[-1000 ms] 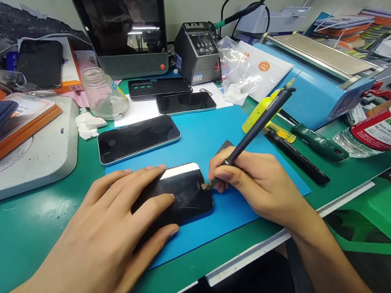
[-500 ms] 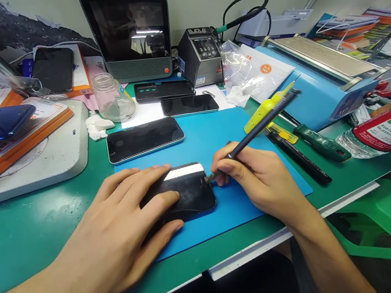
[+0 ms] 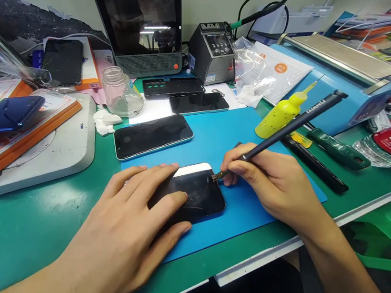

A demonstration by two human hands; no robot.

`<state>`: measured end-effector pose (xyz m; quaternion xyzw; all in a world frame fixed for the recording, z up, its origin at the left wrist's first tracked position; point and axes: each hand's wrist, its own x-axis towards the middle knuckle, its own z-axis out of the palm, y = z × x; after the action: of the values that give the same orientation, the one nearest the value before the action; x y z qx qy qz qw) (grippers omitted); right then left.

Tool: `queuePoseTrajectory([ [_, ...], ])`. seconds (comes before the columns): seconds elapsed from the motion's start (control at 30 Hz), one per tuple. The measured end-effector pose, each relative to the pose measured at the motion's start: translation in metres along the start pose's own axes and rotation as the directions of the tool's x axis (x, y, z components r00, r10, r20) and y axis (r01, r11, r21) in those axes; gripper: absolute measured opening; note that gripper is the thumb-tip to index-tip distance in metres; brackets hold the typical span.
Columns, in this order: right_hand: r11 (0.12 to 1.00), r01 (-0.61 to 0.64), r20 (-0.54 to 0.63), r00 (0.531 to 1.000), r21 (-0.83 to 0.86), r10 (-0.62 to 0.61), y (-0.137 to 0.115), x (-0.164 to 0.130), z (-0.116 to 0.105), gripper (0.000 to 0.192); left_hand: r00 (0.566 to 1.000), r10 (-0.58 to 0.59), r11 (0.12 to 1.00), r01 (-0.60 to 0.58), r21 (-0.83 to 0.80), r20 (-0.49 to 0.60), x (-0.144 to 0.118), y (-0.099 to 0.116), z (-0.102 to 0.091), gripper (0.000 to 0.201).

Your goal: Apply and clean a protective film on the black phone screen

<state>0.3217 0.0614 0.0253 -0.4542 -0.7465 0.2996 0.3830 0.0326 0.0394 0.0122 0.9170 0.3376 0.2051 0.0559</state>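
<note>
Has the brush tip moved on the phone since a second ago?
No. The brush tip stays at the phone's right edge; only the camera shifted.

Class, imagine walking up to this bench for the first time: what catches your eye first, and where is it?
At centre, a left hand lies flat on a black glossy phone on the blue mat. The right hand holds a long black brush to the phone's right end. A yellow squeeze bottle lies behind it.

Phone repair workshop: soldering stn, several phones on blue mat, screwdrivers, green bench.
</note>
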Motion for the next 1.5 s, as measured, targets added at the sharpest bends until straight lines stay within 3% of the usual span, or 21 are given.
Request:
queuePoseTrajectory([
  [0.33, 0.997, -0.040, 0.040, 0.999, 0.062, 0.037, 0.0005, 0.0006, 0.0000, 0.027, 1.000, 0.015, 1.000, -0.015, 0.010, -0.006, -0.0012, -0.0019, 0.0002, 0.022],
  [0.47, 0.998, -0.032, -0.008, 0.999, 0.050, 0.032, 0.0006, 0.0009, -0.0016, 0.023, 1.000, 0.004, 1.000, -0.004, 0.008, -0.007, -0.0011, -0.0016, 0.0001, 0.021],
  [0.6, 0.998, -0.043, 0.045, 0.998, 0.047, 0.041, 0.0003, -0.0005, -0.0022, 0.028, 1.000, -0.006, 1.000, 0.006, 0.001, -0.007, -0.0011, -0.0011, -0.0010, 0.022],
  [0.73, 0.999, -0.029, -0.013, 0.999, 0.029, 0.029, -0.0002, -0.0006, -0.0015, 0.023, 1.000, -0.011, 1.000, 0.011, -0.006, -0.001, -0.0013, 0.0000, -0.0011, 0.021],
  [0.87, 0.999, -0.037, 0.036, 0.999, 0.022, 0.036, 0.0000, 0.0009, -0.0010, 0.028, 1.000, -0.031, 0.999, 0.031, -0.020, 0.005, -0.0016, 0.0019, -0.0004, 0.022],
  [1.0, 0.999, -0.032, -0.022, 0.999, 0.031, 0.033, 0.0010, 0.0017, -0.0004, 0.023, 0.998, -0.057, 0.998, 0.058, -0.032, 0.003, -0.0015, 0.0034, -0.0007, 0.021],
  [1.13, 0.999, -0.027, 0.033, 0.999, 0.023, 0.026, 0.0009, 0.0007, -0.0007, 0.027, 0.998, -0.064, 0.997, 0.064, -0.037, 0.001, -0.0014, 0.0039, -0.0009, 0.021],
  [1.27, 0.999, -0.030, -0.025, 0.999, 0.020, 0.030, -0.0010, 0.0005, -0.0010, 0.027, 0.998, -0.066, 0.997, 0.065, -0.034, -0.004, -0.0013, 0.0042, -0.0009, 0.021],
  [1.4, 1.000, -0.012, 0.029, 0.999, 0.017, 0.012, -0.0019, 0.0010, -0.0019, 0.028, 0.998, -0.063, 0.998, 0.063, -0.025, -0.003, -0.0011, 0.0038, -0.0010, 0.021],
  [1.5, 1.000, -0.016, -0.007, 1.000, 0.018, 0.016, -0.0022, 0.0013, -0.0023, 0.025, 0.999, -0.046, 0.999, 0.046, -0.018, 0.000, -0.0011, 0.0032, -0.0009, 0.021],
])
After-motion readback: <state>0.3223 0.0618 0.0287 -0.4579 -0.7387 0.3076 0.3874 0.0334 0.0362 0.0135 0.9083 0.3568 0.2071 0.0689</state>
